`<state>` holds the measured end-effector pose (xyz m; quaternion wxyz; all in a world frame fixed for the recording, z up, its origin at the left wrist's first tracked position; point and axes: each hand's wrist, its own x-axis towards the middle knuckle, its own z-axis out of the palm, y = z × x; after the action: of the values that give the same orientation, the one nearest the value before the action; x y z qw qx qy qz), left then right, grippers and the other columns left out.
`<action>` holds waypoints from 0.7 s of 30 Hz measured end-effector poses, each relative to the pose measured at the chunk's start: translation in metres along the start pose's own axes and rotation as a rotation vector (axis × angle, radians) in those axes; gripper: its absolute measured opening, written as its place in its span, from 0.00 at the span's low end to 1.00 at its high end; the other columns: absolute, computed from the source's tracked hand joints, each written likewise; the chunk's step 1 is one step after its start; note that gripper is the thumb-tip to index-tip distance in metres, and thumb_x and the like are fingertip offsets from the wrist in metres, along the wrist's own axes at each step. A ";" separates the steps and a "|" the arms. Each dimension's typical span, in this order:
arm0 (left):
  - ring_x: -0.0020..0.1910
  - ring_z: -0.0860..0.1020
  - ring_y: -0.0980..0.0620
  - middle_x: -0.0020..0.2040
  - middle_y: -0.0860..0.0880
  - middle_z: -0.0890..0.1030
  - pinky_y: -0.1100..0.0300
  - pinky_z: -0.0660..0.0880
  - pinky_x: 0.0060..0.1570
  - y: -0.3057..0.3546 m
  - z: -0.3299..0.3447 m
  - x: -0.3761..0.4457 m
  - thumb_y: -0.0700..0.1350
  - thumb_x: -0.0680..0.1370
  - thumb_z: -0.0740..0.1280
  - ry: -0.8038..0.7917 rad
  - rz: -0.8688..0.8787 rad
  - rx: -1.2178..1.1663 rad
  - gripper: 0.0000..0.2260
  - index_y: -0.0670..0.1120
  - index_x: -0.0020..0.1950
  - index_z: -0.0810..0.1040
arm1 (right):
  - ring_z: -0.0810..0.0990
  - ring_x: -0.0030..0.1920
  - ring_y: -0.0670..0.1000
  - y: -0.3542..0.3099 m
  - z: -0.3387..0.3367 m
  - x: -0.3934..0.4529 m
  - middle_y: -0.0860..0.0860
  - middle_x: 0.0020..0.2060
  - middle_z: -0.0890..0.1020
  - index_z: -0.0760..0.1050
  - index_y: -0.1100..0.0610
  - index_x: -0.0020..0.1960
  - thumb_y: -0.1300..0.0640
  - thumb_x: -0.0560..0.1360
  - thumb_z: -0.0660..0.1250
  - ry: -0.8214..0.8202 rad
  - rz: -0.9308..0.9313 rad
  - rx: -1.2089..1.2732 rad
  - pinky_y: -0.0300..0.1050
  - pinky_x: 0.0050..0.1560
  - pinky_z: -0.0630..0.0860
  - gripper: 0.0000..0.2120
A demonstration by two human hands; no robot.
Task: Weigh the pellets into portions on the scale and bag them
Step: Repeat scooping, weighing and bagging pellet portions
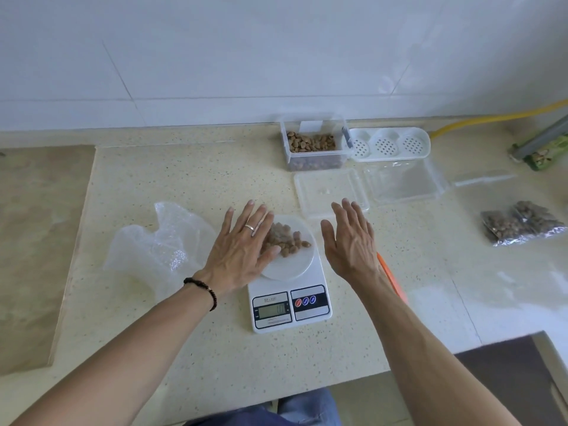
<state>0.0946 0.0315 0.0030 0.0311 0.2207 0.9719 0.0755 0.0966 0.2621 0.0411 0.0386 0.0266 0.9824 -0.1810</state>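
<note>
A white scale (289, 298) stands on the counter (190, 186). Loose pellets (289, 239) lie on its round platform. The left hand (242, 247), fingers straight and spread wide, covers the platform's left side and touches the pellets. The right hand (350, 241), open with straight fingers, is just beside the platform and holds nothing. A tub of pellets (313, 146) sits behind; two filled bags (522, 222) lie far right.

just one head cam, wide-angle, looking forward and down, close over the counter (184, 186), wall (215, 56) at 12 o'clock
</note>
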 end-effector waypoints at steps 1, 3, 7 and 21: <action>0.78 0.53 0.43 0.77 0.43 0.60 0.38 0.51 0.74 0.003 -0.001 0.007 0.62 0.80 0.42 0.002 0.015 -0.010 0.33 0.43 0.77 0.60 | 0.54 0.78 0.55 0.005 -0.003 0.000 0.55 0.78 0.60 0.59 0.55 0.77 0.46 0.83 0.52 0.008 0.042 0.041 0.54 0.75 0.54 0.25; 0.78 0.53 0.43 0.77 0.43 0.60 0.38 0.49 0.74 0.009 -0.003 0.023 0.62 0.80 0.42 -0.002 0.029 -0.036 0.33 0.43 0.77 0.59 | 0.64 0.73 0.57 0.016 -0.009 -0.001 0.56 0.74 0.67 0.62 0.55 0.76 0.47 0.82 0.55 0.048 0.149 0.145 0.56 0.70 0.62 0.24; 0.75 0.60 0.45 0.74 0.44 0.66 0.39 0.46 0.74 0.031 -0.007 0.064 0.62 0.79 0.42 -0.070 0.003 -0.080 0.32 0.44 0.78 0.55 | 0.75 0.56 0.55 0.038 -0.020 -0.004 0.56 0.61 0.78 0.70 0.57 0.69 0.51 0.81 0.59 0.069 0.463 0.386 0.47 0.55 0.69 0.19; 0.54 0.77 0.48 0.55 0.48 0.77 0.56 0.73 0.56 0.059 -0.052 0.130 0.54 0.79 0.63 -0.202 -0.196 -0.685 0.22 0.46 0.70 0.69 | 0.82 0.36 0.47 0.023 -0.025 0.005 0.53 0.40 0.86 0.81 0.61 0.50 0.59 0.78 0.68 -0.116 0.687 1.091 0.40 0.37 0.77 0.06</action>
<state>-0.0026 0.1341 0.0602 0.2062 0.1099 0.8988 0.3710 0.0915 0.2924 0.0560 0.1282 0.3456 0.6812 -0.6325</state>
